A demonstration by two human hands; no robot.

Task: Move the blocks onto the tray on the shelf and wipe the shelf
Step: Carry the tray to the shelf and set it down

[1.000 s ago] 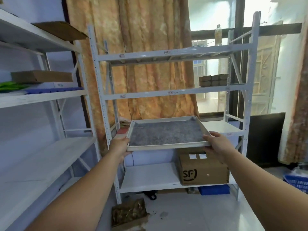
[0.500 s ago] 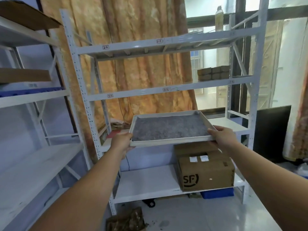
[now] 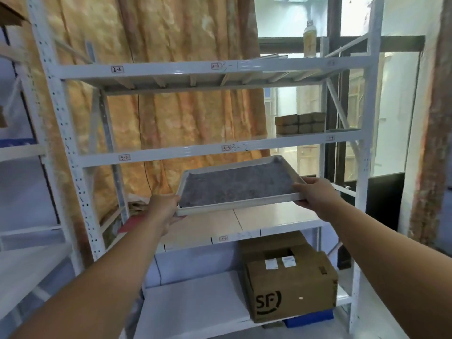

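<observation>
- Shelf (image 3: 288, 217): white metal rack; its bare middle board lies directly below both hands.
- Cardboard box (image 3: 291, 287): stands on the bottom board, below the right hand.
- Tray (image 3: 244, 205): grey-lined, white-rimmed, held in the air between both hands, tilted with its right end higher.
- Blocks (image 3: 300, 123): brown stack on the board above the right hand.
- Left hand (image 3: 162, 211): closed on the tray's near-left corner.
- Right hand (image 3: 315, 194): closed on the tray's near-right corner.
</observation>
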